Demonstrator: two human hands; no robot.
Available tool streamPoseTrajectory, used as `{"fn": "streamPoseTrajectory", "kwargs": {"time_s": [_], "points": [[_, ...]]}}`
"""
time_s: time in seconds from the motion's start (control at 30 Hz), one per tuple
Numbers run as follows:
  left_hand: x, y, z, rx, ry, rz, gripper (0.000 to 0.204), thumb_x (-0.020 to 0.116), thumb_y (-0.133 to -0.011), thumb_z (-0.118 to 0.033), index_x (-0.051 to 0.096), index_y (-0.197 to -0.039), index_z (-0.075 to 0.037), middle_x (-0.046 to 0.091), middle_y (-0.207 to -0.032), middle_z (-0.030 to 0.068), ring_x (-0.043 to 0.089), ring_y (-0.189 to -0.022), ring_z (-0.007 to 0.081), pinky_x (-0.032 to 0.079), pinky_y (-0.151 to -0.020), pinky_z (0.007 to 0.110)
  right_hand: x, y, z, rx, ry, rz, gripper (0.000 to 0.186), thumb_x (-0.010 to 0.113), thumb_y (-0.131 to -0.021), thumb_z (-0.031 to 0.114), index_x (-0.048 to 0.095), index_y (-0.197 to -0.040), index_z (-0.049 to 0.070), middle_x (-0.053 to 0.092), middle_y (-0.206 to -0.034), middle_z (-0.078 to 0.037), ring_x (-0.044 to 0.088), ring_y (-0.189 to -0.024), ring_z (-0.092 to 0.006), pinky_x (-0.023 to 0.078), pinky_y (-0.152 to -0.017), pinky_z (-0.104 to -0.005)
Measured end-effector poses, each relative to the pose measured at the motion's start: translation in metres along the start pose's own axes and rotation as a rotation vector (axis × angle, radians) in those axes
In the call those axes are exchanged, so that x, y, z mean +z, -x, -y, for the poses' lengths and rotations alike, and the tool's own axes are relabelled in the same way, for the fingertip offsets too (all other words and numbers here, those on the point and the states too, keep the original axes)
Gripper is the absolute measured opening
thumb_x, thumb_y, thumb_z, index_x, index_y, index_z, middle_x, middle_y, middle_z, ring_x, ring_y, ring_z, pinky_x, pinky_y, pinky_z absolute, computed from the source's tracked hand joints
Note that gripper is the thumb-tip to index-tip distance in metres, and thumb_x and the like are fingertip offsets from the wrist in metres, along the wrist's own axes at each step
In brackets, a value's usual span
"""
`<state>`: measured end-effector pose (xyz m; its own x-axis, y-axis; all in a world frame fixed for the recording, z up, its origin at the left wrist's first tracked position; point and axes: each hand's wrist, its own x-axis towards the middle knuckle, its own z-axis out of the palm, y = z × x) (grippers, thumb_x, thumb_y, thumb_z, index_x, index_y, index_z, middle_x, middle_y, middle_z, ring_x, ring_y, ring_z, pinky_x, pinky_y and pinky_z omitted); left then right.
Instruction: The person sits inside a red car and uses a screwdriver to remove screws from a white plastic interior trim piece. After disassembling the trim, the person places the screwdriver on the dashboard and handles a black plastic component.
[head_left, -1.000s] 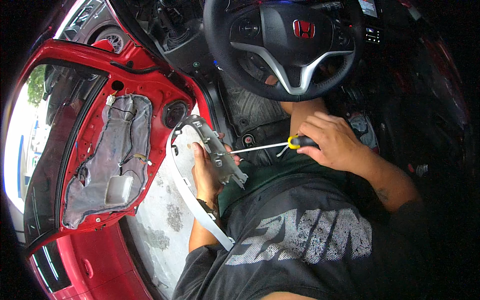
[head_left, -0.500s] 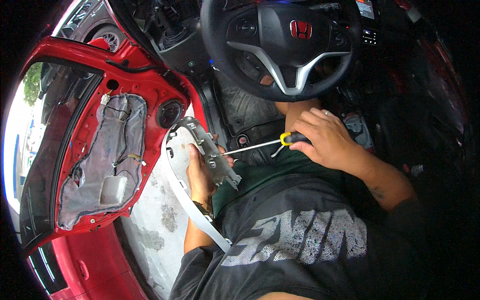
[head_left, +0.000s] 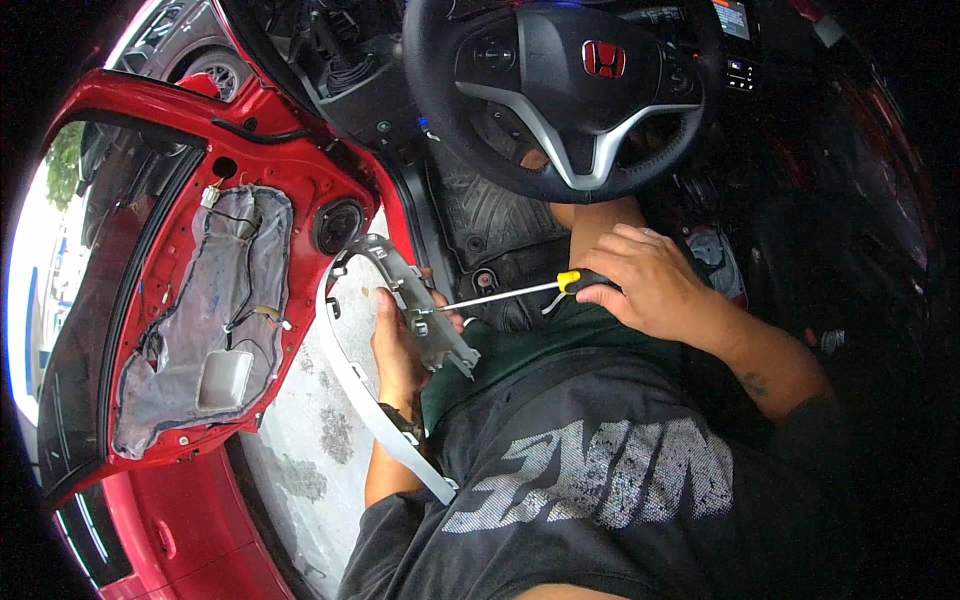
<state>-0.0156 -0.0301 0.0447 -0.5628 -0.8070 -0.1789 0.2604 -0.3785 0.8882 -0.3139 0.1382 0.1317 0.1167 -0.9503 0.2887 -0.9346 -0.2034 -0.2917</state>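
My left hand [head_left: 396, 345] is closed around a curved silver-grey plastic trim piece [head_left: 345, 365] with clips along its edges. The trim's long thin arm bends down past my wrist toward my shirt, while its wider end [head_left: 440, 340] lies over my lap. In my right hand [head_left: 645, 280] is a screwdriver [head_left: 510, 293] with a yellow and black handle and a long metal shaft. The shaft points left, its tip at the wider end of the trim. Whether the tip sits in a screw or a clip is too small to tell.
To the left the red car door [head_left: 300, 165] stands open, its inner panel off, with a plastic sheet [head_left: 240, 260], loose wires and a round speaker [head_left: 338, 228] showing. Ahead is the steering wheel [head_left: 560, 190]. A black floor mat [head_left: 490, 210] lies below it.
The trim piece has shifted slightly left, with its thin arm swung a little outward. The screwdriver handle has turned and moved slightly; its tip stays at the trim.
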Motion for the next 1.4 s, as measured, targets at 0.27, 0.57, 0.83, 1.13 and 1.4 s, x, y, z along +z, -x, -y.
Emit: {"fn": "streamPoseTrajectory", "kwargs": {"time_s": [0.27,0.57,0.83,1.13,1.4], "points": [[-0.006,0.002,0.007,0.027,-0.153,0.012,0.087,0.034,-0.106,-0.081,0.054,-0.143,-0.005,0.067,-0.095,0.0112,0.073,-0.079,0.0272,0.061,-0.073,0.04,0.003,0.004,-0.005,0.299,-0.54,0.421,0.038,0.075,-0.101,0.04,0.068,-0.106,0.002,0.074,-0.089,-0.014,0.073,-0.083,-0.0346,0.055,-0.076,-0.0473],[-0.004,0.001,-0.002,0.06,-0.092,0.099,0.091,0.03,-0.104,-0.084,0.052,-0.143,-0.004,0.067,-0.095,0.0137,0.072,-0.081,0.0283,0.059,-0.073,0.04,0.011,0.016,-0.001,0.0,-0.118,0.033,0.038,0.081,-0.094,0.03,0.068,-0.118,0.004,0.07,-0.094,-0.013,0.071,-0.086,-0.0349,0.055,-0.077,-0.0465],[-0.003,0.002,0.001,0.081,-0.209,0.117,0.085,0.036,-0.106,-0.079,0.056,-0.141,-0.004,0.069,-0.097,0.0126,0.071,-0.08,0.0265,0.059,-0.073,0.04,0.002,0.018,0.0,0.303,-0.567,0.484,0.043,0.074,-0.101,0.031,0.07,-0.131,0.0,0.077,-0.114,-0.02,0.076,-0.101,-0.0351,0.058,-0.087,-0.0449],[-0.066,-0.002,-0.027,0.185,-0.004,-0.078,0.048,0.055,-0.111,-0.049,0.065,-0.126,-0.005,0.063,-0.092,0.0059,0.064,-0.093,0.0243,0.055,-0.089,0.044,-0.046,0.14,-0.082,0.58,-0.475,-0.018,0.027,0.075,-0.1,0.02,0.066,-0.119,0.003,0.067,-0.098,-0.008,0.068,-0.105,-0.0207,0.052,-0.099,-0.0372],[-0.029,-0.007,-0.035,0.101,0.133,0.008,0.042,0.051,-0.113,-0.049,0.056,-0.099,-0.01,0.055,-0.088,0.0052,0.058,-0.088,0.0247,0.055,-0.081,0.046,0.047,0.219,-0.141,0.588,-0.298,-0.161,0.021,0.075,-0.098,0.023,0.072,-0.113,0.008,0.071,-0.1,-0.01,0.07,-0.095,-0.026,0.057,-0.087,-0.0428]]}}
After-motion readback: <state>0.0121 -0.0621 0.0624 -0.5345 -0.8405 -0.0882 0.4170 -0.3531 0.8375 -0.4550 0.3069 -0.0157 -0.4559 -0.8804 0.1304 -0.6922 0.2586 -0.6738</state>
